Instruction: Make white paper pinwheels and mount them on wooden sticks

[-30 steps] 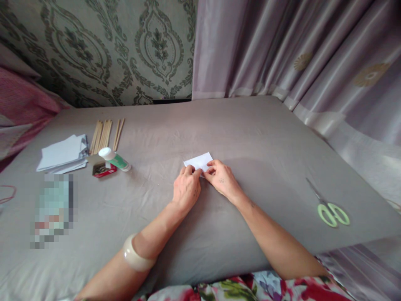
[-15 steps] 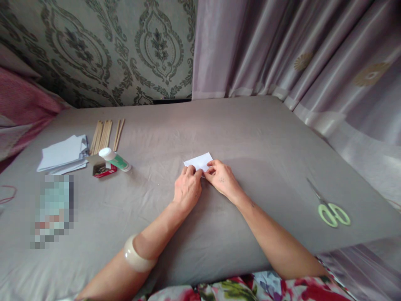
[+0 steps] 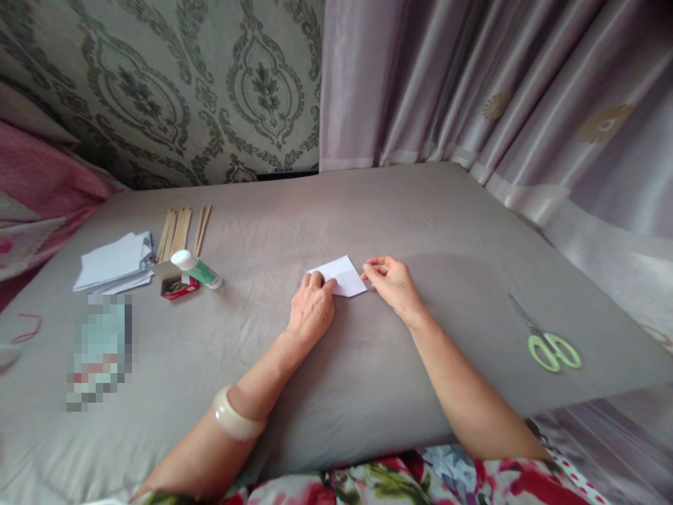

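A small folded piece of white paper (image 3: 344, 272) lies on the grey sheet in front of me. My left hand (image 3: 312, 305) holds down its left side, fingers curled and thumb resting on the paper. Just off the paper's right edge is my right hand (image 3: 392, 284), thumb and fingertips drawn together in a pinch. I see nothing between those fingertips, and whether they brush the edge I cannot tell. A pale bangle (image 3: 238, 419) sits on my left forearm.
To the left are a stack of white paper (image 3: 113, 261), several wooden sticks (image 3: 176, 233), a glue stick (image 3: 197, 269) and a small open red box (image 3: 179, 287). A blurred-out item (image 3: 101, 347) lies nearer. Scissors (image 3: 544, 340) with green handles lie right. Curtains (image 3: 420, 77) hang behind.
My right hand has moved right, off the paper, uncovering its right corner. The left hand stays on the paper's left side. The whole view has shifted slightly.
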`<state>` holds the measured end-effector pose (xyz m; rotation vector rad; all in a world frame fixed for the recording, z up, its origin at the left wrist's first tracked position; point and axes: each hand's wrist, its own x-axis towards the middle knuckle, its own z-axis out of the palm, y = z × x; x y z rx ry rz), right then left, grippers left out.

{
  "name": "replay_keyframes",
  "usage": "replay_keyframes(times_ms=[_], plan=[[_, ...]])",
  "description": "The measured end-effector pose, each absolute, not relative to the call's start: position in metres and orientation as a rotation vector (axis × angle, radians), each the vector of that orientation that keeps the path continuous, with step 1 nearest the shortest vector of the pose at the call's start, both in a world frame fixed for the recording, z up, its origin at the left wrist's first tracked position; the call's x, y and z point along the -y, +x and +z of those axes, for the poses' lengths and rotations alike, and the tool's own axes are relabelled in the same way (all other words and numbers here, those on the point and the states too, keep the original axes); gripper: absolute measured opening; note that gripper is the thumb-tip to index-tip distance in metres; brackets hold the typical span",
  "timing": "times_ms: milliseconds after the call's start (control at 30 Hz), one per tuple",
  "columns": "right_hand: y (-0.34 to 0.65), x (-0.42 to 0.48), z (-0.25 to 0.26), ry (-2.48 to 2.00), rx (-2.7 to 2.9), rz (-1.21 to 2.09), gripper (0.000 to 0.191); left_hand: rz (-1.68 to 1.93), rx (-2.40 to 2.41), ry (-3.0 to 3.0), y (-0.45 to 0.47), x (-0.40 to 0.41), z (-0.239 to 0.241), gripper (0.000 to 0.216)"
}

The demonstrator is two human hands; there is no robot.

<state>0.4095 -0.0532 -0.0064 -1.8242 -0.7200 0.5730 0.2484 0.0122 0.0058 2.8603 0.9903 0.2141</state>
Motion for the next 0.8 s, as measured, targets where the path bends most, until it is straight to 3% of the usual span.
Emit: replay_keyframes(times_ms=[400,800], plan=[[0.410,0.055,-0.018,-1.957,0.903,0.324,0.011,0.366,-0.921,2.866,0.252,-0.024,0.003,0.033],[0.412,0.058,-0.020,-1.975,0.976,0.300,0.011,0.689,-0.910,2.650,0.243,-0.034,0.007,0.027]])
